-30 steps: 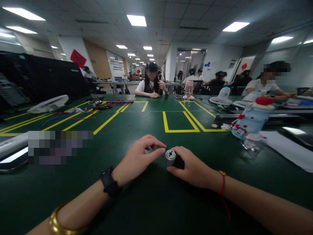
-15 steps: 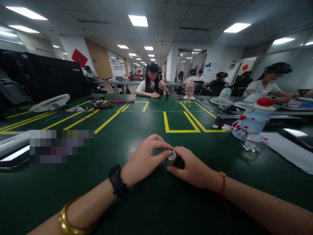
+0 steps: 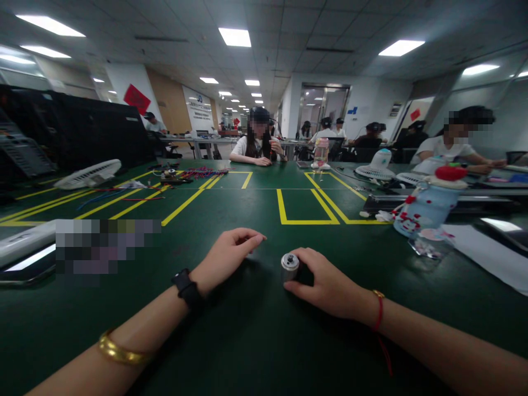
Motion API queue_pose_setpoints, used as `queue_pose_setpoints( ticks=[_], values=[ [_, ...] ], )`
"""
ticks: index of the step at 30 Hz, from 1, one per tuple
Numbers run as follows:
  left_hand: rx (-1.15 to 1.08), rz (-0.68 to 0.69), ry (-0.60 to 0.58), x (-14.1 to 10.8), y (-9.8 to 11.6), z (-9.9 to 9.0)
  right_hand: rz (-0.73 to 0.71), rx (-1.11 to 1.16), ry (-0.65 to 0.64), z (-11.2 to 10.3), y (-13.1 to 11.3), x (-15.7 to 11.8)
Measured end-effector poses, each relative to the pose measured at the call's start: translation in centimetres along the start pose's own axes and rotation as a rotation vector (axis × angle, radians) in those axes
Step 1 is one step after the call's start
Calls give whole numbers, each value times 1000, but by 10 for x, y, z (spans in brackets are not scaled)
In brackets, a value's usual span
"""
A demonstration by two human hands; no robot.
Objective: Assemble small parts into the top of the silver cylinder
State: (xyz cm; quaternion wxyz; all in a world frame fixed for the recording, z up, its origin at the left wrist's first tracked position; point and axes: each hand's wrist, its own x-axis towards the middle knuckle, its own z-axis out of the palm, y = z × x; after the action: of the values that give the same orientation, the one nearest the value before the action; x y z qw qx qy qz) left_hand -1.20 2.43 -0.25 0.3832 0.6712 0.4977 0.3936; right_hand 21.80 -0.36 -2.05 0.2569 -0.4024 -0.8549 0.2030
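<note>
A small silver metal cylinder (image 3: 290,269), resembling a small motor with a dark centre on its top face, stands upright on the green table (image 3: 231,352). Thumb and fingers of my right hand (image 3: 324,280) are wrapped round its right side. To the left of the cylinder and apart from it, my left hand (image 3: 226,256) is closed in a pinch just above the tabletop. A tiny dark tip shows at those fingertips, too small to name.
A light blue bottle (image 3: 431,203) with a red top stands at the right, beside a small clear packet (image 3: 429,247) and white paper (image 3: 482,258). Coloured wires (image 3: 202,172) and a white fan (image 3: 88,174) lie at the far left. A person (image 3: 258,140) sits opposite.
My left hand has come off the top of the cylinder and moved left, uncovering its top face. My right hand stays round the cylinder.
</note>
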Motion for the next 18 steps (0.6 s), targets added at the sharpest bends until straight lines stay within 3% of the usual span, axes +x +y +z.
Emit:
queue_pose_setpoints(
  ticks=[2, 6, 18],
  values=[
    [-76, -88, 63, 4, -11, -5, 5, 0, -3, -1, 0, -1],
    [-123, -114, 89, 6, -23, -9, 18, 8, -14, -2, 1, -1],
    [-94, -111, 36, 1, -21, -4, 24, 10, -25, -3, 0, -1]
  ],
)
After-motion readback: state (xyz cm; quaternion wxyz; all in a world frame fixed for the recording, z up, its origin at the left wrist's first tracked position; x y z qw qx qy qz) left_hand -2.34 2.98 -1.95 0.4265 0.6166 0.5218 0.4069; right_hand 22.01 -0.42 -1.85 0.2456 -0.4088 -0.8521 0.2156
